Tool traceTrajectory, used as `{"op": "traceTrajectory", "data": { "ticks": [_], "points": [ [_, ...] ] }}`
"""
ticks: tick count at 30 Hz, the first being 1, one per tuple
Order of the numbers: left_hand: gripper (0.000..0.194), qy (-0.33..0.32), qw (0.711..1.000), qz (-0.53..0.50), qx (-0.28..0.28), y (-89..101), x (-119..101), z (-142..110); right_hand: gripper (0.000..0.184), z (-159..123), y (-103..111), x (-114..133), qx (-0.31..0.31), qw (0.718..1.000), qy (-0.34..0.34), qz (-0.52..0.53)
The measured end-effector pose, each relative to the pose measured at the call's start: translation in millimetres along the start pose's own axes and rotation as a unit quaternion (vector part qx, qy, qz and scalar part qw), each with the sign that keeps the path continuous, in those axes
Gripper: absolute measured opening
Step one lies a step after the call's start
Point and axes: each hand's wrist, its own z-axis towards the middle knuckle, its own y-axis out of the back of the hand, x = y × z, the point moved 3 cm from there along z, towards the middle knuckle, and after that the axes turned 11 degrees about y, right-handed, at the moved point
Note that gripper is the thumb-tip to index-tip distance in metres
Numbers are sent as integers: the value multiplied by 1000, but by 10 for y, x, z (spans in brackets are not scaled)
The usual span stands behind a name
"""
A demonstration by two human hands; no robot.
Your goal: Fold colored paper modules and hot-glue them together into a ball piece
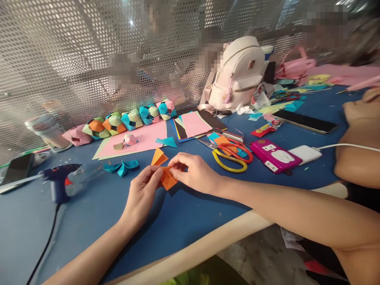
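Between my two hands is a small folded piece of orange paper (168,180), held just above the blue table. My left hand (145,184) pinches its left side between thumb and fingers. On its right edge, the thumb and fingertips of my right hand (192,172) are closed. Just behind my fingers lies another folded orange paper piece (159,157). To the left of it rests a folded blue paper piece (122,167). A row of multicoloured folded paper balls (132,119) stands along the mesh panel.
A glue gun (61,182) with a black cord stands at the left. Scissors with red and yellow handles (231,163), a magenta power strip (276,155) and a phone (304,120) lie to the right. Behind them stands a white backpack (242,75). Another person's arm (356,146) rests at the right edge.
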Motion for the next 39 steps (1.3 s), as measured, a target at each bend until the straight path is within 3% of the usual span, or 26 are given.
{"op": "traceTrajectory", "data": {
  "ticks": [8, 13, 19, 25, 30, 39],
  "points": [
    [24, 36, 998, -53, -8, -23, 15, 25, 6, -6, 2, 22, 14, 999, 26, -16],
    [13, 24, 998, -50, 0, -23, 23, 21, 7, -23, -5, -14, 13, 999, 30, -19],
    [22, 11, 1000, -15, -2, -18, 13, 0, 6, -20, -13, -18, 15, 999, 42, -27],
    [21, 2, 999, -33, -27, -8, 7, 3, 7, -5, 26, 18, 23, 999, -19, -25],
    [24, 25, 996, -81, 1, -27, 19, 20, 13, -3, 38, 25, 27, 999, -24, -22],
    [22, 35, 998, -42, -5, -15, 4, 13, 15, 7, 56, 18, 43, 998, -47, 5]
  ]
}}
